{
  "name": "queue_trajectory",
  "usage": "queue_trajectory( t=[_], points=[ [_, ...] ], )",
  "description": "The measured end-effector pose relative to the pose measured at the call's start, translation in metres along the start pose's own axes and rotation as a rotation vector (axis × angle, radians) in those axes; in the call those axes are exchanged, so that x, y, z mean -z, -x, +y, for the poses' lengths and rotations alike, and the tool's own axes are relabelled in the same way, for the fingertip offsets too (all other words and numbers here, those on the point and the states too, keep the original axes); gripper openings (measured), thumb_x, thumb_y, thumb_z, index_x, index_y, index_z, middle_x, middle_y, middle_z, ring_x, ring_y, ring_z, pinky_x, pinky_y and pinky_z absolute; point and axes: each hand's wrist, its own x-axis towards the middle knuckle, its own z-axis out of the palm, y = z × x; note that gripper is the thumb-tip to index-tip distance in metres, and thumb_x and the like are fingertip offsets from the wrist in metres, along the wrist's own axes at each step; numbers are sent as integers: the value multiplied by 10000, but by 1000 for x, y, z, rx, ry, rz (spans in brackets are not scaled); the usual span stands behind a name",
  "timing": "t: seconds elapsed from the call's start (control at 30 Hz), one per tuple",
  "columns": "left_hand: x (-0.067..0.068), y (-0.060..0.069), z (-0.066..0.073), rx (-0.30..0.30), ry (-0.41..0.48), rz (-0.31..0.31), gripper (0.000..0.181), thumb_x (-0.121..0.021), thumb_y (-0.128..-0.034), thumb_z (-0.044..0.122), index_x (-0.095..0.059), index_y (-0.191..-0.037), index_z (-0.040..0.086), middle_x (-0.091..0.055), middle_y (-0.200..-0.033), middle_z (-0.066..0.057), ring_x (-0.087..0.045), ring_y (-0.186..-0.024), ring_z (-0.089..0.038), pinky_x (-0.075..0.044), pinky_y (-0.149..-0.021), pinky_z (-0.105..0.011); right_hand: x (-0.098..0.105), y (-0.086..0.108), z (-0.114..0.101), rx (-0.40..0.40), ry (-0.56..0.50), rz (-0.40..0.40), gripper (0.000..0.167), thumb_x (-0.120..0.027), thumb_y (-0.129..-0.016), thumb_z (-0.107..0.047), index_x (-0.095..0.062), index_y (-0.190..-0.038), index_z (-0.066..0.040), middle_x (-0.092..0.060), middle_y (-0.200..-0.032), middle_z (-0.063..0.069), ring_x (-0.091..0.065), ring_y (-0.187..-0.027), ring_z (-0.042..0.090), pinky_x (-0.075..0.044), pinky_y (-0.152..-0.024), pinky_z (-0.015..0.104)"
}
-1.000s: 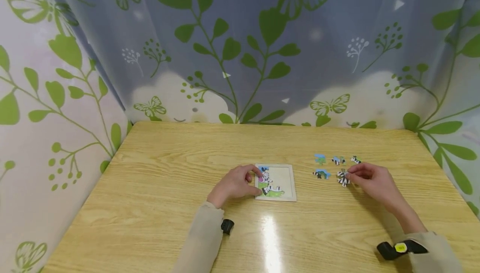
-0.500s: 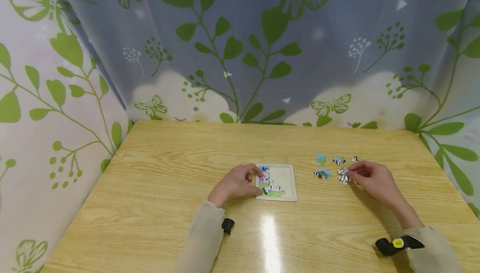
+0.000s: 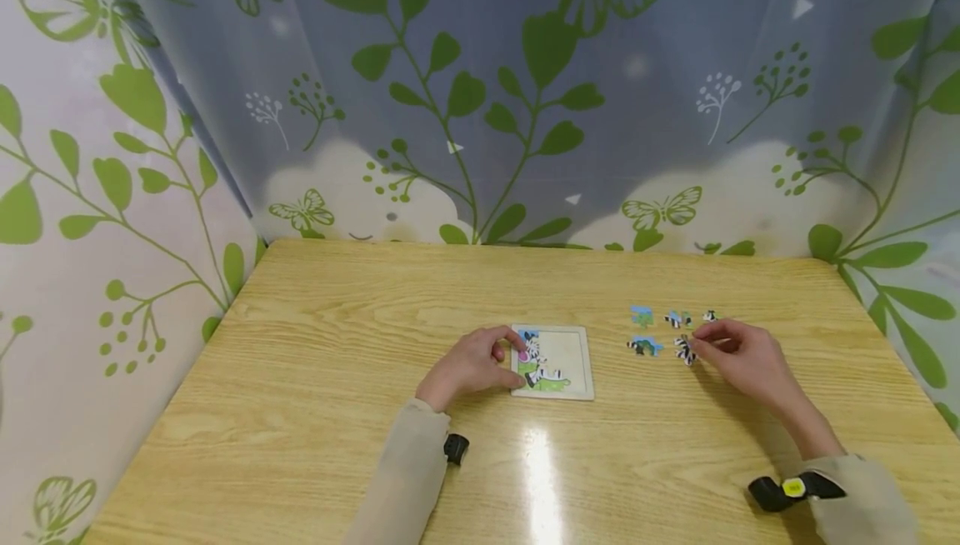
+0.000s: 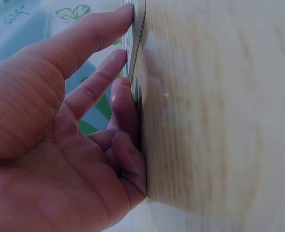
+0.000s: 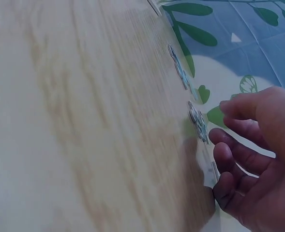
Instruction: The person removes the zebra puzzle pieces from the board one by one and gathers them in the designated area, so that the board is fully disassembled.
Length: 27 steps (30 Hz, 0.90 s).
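A square puzzle board (image 3: 570, 357) with a pale frame lies mid-table, zebra pieces fitted along its left and bottom. My left hand (image 3: 471, 368) rests at the board's left side, thumb and index fingertip pressing on it; the left wrist view shows both fairly straight and apart, with the other fingers folded against the table. A black-and-white striped puzzle piece (image 3: 684, 351) lies flat to the right. Beside this piece is my right hand (image 3: 750, 363), thumb and index fingertip close to it. In the right wrist view those fingertips are apart with nothing between them.
More loose pieces lie around the striped one: a blue-green piece (image 3: 642, 317), a dark and blue piece (image 3: 643, 347), a middle zebra piece (image 3: 678, 319) and a small one (image 3: 709, 316) partly behind the right hand. A patterned curtain (image 3: 480, 112) rises behind the wooden table (image 3: 337, 345).
The striped piece has turned slightly on the table under my right fingertips and shifted a little. My right hand has moved a little up and left. The left hand and board stay put.
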Motion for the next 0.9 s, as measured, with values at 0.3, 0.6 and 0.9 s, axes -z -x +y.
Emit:
queue_trajectory(
  t=[0.3, 0.6, 0.9],
  points=[
    [0, 0, 1, 4, 4, -1, 368, -843, -846, 190, -660, -1165, 171, -445, -827, 4, -414, -768, -165, -347, -719, -335, -11, 4, -20, 102, -54, -38, 208, -680, -994, -261, -719, -1088, -80, -736, -1012, 128, -621, -790, -10, -523, -621, 253],
    [0, -2, -2, 6, 7, -3, 357, -845, -846, 197, -661, -1152, 179, -444, -828, 3, -414, -770, -166, -348, -719, -336, -27, 5, -39, 170, -66, -75, 134, -710, -973, -233, -727, -1056, -129, -732, -984, 66, -630, -786, 24, -512, -605, 254],
    [-1, -3, -4, -3, 4, -6, 356, -844, -847, 196, -659, -1151, 180, -445, -819, 1, -410, -755, -163, -347, -711, -332, -44, 5, -57, 221, -93, -140, 141, -723, -961, -203, -725, -1062, -103, -726, -944, 21, -627, -787, 47, -510, -640, 246]
  ],
)
